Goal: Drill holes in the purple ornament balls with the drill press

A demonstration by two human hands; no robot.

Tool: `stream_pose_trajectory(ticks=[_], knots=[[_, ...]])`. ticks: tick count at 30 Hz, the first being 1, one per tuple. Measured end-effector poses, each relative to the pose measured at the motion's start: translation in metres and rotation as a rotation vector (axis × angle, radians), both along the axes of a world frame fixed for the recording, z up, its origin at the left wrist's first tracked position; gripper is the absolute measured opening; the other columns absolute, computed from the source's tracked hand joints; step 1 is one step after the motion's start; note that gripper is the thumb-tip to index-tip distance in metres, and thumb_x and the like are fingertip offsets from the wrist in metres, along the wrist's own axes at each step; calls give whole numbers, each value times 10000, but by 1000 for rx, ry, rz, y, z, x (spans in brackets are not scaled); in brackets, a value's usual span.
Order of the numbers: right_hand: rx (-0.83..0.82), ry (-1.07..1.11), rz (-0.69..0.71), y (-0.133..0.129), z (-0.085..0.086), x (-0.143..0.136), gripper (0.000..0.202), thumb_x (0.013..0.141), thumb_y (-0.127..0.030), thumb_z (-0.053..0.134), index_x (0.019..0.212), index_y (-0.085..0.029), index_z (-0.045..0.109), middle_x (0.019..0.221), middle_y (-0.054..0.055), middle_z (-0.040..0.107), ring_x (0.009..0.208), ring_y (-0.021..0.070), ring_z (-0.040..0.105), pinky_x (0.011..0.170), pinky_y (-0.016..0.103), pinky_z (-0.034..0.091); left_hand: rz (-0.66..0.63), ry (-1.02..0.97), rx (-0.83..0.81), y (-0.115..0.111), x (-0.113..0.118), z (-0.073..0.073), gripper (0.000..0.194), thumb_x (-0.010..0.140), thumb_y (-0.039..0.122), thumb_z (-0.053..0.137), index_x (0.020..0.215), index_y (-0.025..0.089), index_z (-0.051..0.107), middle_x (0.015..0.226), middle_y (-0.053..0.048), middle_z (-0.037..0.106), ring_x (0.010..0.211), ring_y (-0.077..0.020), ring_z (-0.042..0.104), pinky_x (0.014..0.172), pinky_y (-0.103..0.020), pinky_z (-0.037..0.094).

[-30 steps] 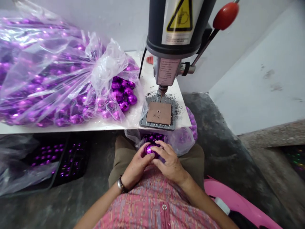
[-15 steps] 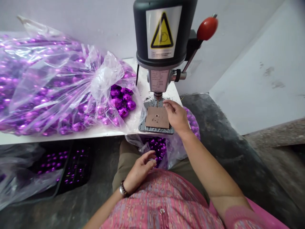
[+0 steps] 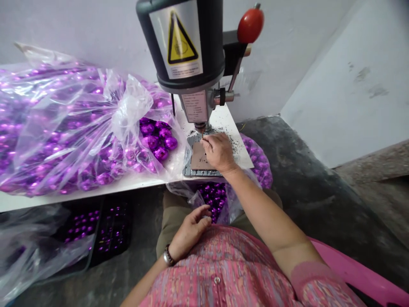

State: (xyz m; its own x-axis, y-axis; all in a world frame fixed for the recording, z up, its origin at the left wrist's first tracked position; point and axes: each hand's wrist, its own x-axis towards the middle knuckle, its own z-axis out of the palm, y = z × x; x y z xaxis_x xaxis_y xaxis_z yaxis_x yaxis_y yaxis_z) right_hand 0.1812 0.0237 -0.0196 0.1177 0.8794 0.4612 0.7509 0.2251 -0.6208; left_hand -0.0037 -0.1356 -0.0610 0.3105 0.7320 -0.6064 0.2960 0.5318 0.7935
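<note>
My right hand [image 3: 219, 151] is closed, thumb and index fingertip pinched at the thin drill bit [image 3: 202, 133] of the bench drill press [image 3: 188, 47]. Beneath that hand lies a brown square plate [image 3: 198, 157] on the grey slotted drill base [image 3: 188, 172], partly covered by my fingers. My left hand [image 3: 191, 228] rests low before my body with nothing in it, fingers loosely bent and apart. Just past its fingertips, an opened clear bag on my lap holds shiny purple faceted balls [image 3: 212, 197].
A large knotted clear bag [image 3: 64, 132] of purple balls covers the left of the white table [image 3: 140, 184]. Loose purple balls [image 3: 159, 140] spill near its knot. Dark shavings litter the drill's surroundings. A red-knobbed lever [image 3: 251, 25] sticks out right. Below left stands a black crate [image 3: 111, 226].
My right hand has moved left and its fingertips have come to the drill bit. The view has shifted, so the drill press appears further left. My left hand stays in place.
</note>
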Motion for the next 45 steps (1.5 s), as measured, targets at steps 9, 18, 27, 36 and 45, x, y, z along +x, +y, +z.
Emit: stream_pose_trajectory(ticks=[9, 18, 27, 36, 45], knots=[[-78, -32, -111, -10, -16, -3, 395, 946, -428, 462, 807, -107, 646, 856, 112, 639, 921, 139, 515, 949, 301, 368, -100, 40, 60, -2, -4, -8, 527, 830, 405, 656, 1305, 180, 619, 1239, -101, 696, 1136, -232, 633, 1049, -378, 458], [-53, 54, 22, -10, -8, 10, 421, 931, -541, 471, 1074, -224, 708, 1063, 35, 689, 1006, 100, 586, 989, 263, 433, -152, 60, 93, -1, 3, -5, 468, 825, 381, 668, 1250, 185, 659, 1211, -92, 725, 1138, -241, 651, 1054, -377, 465], [-41, 69, 92, 3, -5, 6, 424, 957, -482, 435, 860, -165, 699, 834, 38, 658, 814, 67, 499, 890, 212, 383, -172, 62, 103, -3, 0, -6, 470, 843, 357, 637, 1273, 168, 646, 1231, -101, 715, 1143, -243, 647, 1058, -388, 465], [-147, 41, 1, -3, 18, 4, 375, 882, -400, 511, 649, -122, 608, 730, 65, 600, 852, 111, 493, 956, 306, 380, -147, 93, 77, 3, 2, -7, 463, 834, 337, 637, 1262, 164, 658, 1253, -99, 711, 1144, -237, 650, 1068, -374, 462], [-222, 165, -315, -96, -29, 89, 495, 882, -558, 488, 1123, -157, 651, 1024, 62, 649, 885, 78, 544, 940, 265, 465, -580, 483, 624, 34, -13, -63, 448, 858, 146, 557, 1289, 205, 664, 1394, -114, 629, 1288, -274, 571, 1156, -447, 409]])
